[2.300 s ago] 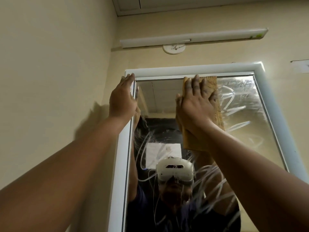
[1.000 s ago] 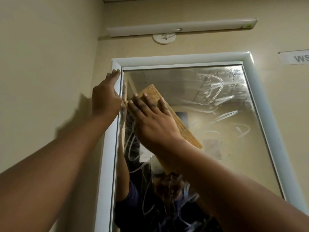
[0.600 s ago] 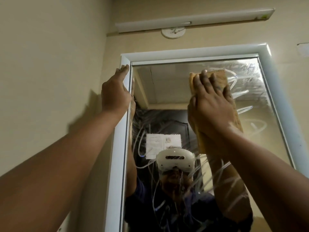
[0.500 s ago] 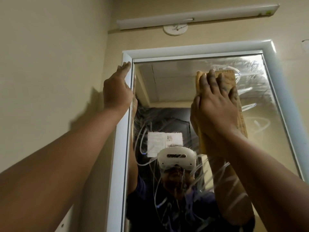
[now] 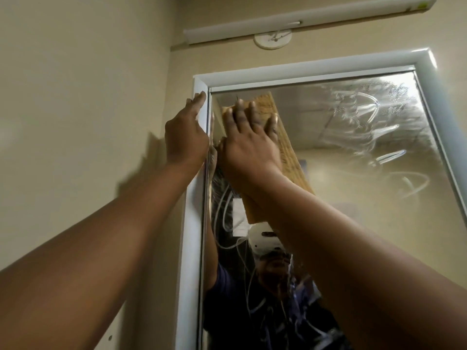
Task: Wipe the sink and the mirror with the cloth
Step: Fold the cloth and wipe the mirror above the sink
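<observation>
Two hands were up at the mirror [image 5: 353,198]. Right hand [image 5: 249,150], fingers flat, pressed the cloth [image 5: 290,157] to the glass's top-left corner. Left hand [image 5: 185,137] lay flat, fingers straight, against the white frame [image 5: 189,248].

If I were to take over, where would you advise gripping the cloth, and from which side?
Grip the cloth at its lower end, coming from below. The right hand presses its top flat against the mirror with straight fingers; the long strip below the wrist lies uncovered.

I see a textured, woven-looking tan cloth [image 5: 288,152] on the glossy mirror [image 5: 353,173] glass, streaked with smears, inside a smooth white frame [image 5: 192,223]; the wall [image 5: 88,97] looks matt.
</observation>
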